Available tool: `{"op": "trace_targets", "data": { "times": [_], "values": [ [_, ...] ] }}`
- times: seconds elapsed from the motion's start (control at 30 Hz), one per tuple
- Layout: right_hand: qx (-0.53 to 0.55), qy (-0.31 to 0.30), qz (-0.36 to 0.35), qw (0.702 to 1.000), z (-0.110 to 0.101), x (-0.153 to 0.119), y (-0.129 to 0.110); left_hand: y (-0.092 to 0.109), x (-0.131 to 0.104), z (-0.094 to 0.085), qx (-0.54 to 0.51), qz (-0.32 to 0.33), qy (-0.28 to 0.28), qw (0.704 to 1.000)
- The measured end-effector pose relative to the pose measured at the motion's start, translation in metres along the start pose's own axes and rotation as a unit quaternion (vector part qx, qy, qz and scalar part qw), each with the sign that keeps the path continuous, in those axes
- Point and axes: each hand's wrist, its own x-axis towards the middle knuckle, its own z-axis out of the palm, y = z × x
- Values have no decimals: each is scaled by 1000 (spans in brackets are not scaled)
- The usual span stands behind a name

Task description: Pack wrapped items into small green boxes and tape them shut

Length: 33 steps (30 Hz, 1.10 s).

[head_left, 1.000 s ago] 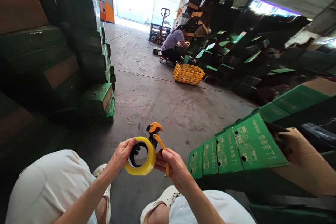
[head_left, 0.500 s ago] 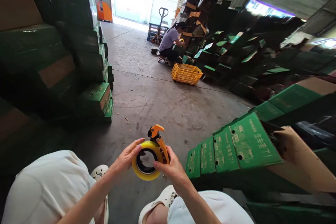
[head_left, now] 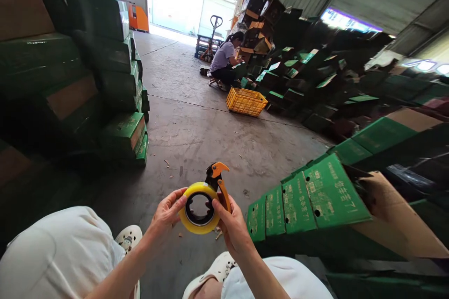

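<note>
A yellow tape roll (head_left: 191, 227) with a black core sits on a tape dispenser (head_left: 221, 187) that has an orange handle and a black and orange head. My left hand (head_left: 167, 211) pinches the roll's left rim between thumb and fingers. Around the orange handle on the right side, my right hand (head_left: 233, 226) is closed, its thumb lying on the roll's right edge. The dispenser's head points up and away from me, above the roll.
Green cartons (head_left: 301, 201) lie in a row at the right, one with an open brown flap. More cartons (head_left: 101, 9) are stacked at the left. Further off are a yellow crate (head_left: 246, 102), a crouching person (head_left: 224, 58), a pallet jack (head_left: 214, 28) and a large carton heap.
The roll has turned to face me more squarely, and the dispenser head has shifted slightly right and up. The distant person's hands have moved lower. The view has shifted slightly.
</note>
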Motion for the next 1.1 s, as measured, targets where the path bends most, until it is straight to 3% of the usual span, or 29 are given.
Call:
{"op": "trace_targets", "data": {
  "times": [0.1,0.17,0.23,0.3,0.43,0.53,0.67,0.77,0.97,1.1],
  "values": [
    [9,-16,-26,999,-4,-2,-7,-13,-7,5,-32,33,-31,998],
    [11,-47,-21,999,-8,-5,-14,-15,-12,4,-45,18,-99,994],
    [8,-83,-14,996,-13,-9,-19,-7,-15,1,-43,-14,-175,984],
    [-9,-103,-15,994,-16,-13,-21,6,-17,-3,-26,-54,-211,976],
    [-51,-127,-3,991,-19,-13,-15,31,-21,-6,-28,-142,-161,976],
    [-57,-166,17,984,-20,-6,-10,34,-23,-5,-46,-176,-142,973],
    [-93,-220,39,970,-21,3,-3,25,-21,-3,-61,-179,-111,976],
    [-72,-211,34,974,-21,6,4,21,-19,-3,-60,-179,-79,979],
    [0,-162,49,986,-16,9,2,34,-20,-3,-81,-153,-163,971],
    [-21,-174,50,983,-17,12,6,29,-18,-4,-64,-151,-120,979]
  ]
}}
